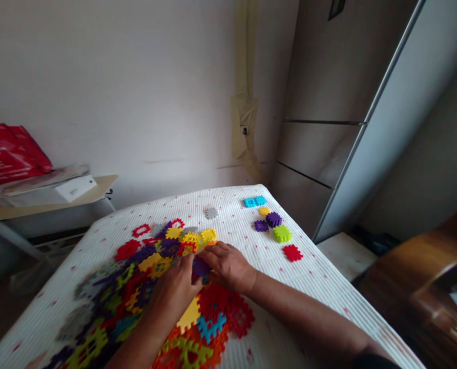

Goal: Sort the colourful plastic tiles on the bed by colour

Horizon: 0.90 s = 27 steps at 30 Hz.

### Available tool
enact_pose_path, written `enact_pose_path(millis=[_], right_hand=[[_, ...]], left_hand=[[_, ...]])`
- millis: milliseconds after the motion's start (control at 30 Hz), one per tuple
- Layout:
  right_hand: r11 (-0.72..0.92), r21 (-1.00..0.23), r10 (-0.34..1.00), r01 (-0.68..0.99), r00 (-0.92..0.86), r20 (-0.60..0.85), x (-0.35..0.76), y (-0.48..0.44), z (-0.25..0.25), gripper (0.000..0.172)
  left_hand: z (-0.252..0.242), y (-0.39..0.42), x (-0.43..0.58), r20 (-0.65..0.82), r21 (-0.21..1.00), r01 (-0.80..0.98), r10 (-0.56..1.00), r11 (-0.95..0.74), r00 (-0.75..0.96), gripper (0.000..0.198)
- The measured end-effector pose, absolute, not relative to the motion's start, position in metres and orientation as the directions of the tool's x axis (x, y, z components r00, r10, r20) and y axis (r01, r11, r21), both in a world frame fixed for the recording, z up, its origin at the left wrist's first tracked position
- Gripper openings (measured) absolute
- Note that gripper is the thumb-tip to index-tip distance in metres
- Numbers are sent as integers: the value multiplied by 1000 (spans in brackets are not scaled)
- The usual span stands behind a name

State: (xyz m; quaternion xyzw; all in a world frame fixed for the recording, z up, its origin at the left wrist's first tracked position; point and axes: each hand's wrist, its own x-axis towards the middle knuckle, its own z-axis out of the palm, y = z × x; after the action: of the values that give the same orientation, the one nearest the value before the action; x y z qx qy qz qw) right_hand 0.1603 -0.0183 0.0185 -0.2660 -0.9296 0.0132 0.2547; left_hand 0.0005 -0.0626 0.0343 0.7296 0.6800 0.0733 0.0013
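Note:
Both my hands meet over a heap of plastic interlocking tiles with toothed edges, in red, yellow, purple, green, orange, blue and grey. Between them is a purple tile. My left hand has its fingers closed at the tile's left side, its thumb towards the right hand. Reaching in from the right, my right hand curls its fingers over the tile's upper right edge. The fingers partly cover the tile, so its full shape is hidden. Just beyond my fingers lie yellow tiles.
Sorted tiles lie at the bed's right: blue tiles, a purple stack, a green stack and a red tile. A grey tile lies apart. A wardrobe stands right; a side table stands left.

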Motion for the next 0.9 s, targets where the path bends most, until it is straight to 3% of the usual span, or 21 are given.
enact_pose_path(millis=[167,267,367,500,667,900], right_hand=[[859,-180,502,479,-722,476,176,-7,23,47],[799,-252,590,546,-631,503,219,23,38,55],[622,-315,765,717,-470,441,279,64,56,60],[461,-313,884,830,-400,243,340,106,66,62],[407,-303,912,862,-403,78,364,127,54,63],[392,-310,914,866,-404,28,367,137,38,66]], left_hand=[[31,-67,-4,118,88,993,991,-78,67,54],[27,-73,-19,211,87,993,976,-80,60,65],[19,-78,-37,251,51,992,963,-118,101,48],[4,-80,-50,214,31,985,963,-171,161,33],[-5,-80,-52,231,55,984,961,-168,151,29],[-8,-79,-56,247,43,977,949,-211,194,29]])
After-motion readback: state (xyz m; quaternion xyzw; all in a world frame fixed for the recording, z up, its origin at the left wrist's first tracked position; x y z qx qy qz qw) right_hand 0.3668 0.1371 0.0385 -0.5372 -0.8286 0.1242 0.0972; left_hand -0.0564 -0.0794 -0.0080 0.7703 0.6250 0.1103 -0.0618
